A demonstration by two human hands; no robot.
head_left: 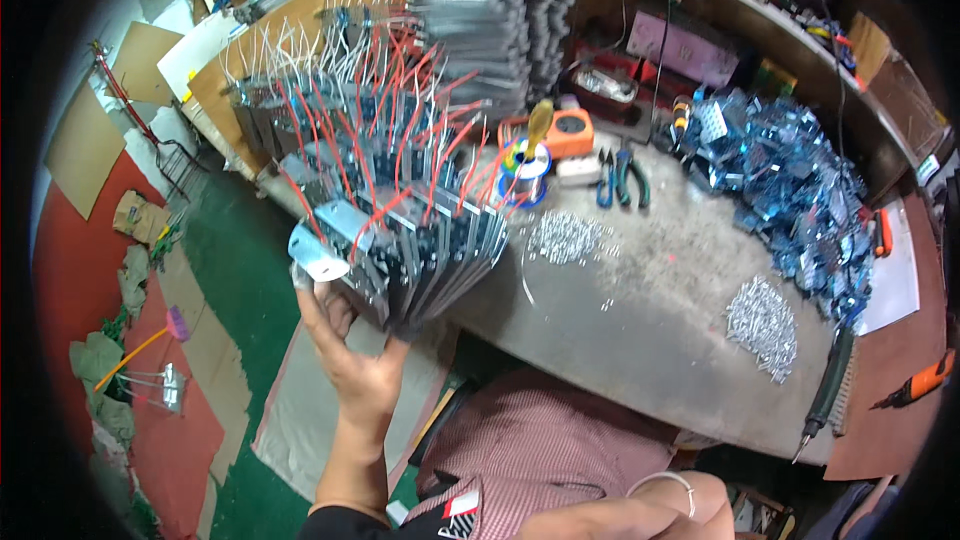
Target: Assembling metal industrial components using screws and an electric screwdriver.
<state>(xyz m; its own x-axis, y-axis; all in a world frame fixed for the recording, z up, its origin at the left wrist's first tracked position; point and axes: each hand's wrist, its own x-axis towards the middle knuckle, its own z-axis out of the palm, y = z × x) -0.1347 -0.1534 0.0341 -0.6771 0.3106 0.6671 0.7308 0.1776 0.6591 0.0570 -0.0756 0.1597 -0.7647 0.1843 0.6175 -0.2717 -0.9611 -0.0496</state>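
Note:
At the left edge of the bench, my left hand (355, 360) is closed round the near end of a fan of metal plates (430, 255) with red wires. Its thumb and fingers are apart on either side of the fan, and the fingertips look covered or darkened. A curved, shiny metal piece (318, 255) sits at the fan's near left corner, by my fingertips. Behind stand more such plates with red and white wires (340, 70). My right arm (640, 515), with a pale bracelet (675, 480), lies low at the bottom edge; the fingers cannot be made out.
Small screws lie in two piles, one mid-bench (565, 238), one at right (762, 325). Pliers (630, 180), a solder spool (525, 170) and an orange-cased tool (570, 130) stand behind. Blue metal pieces (780, 180) heap at right, near an electric screwdriver (830, 385). Grey plates (470, 30) are stacked behind.

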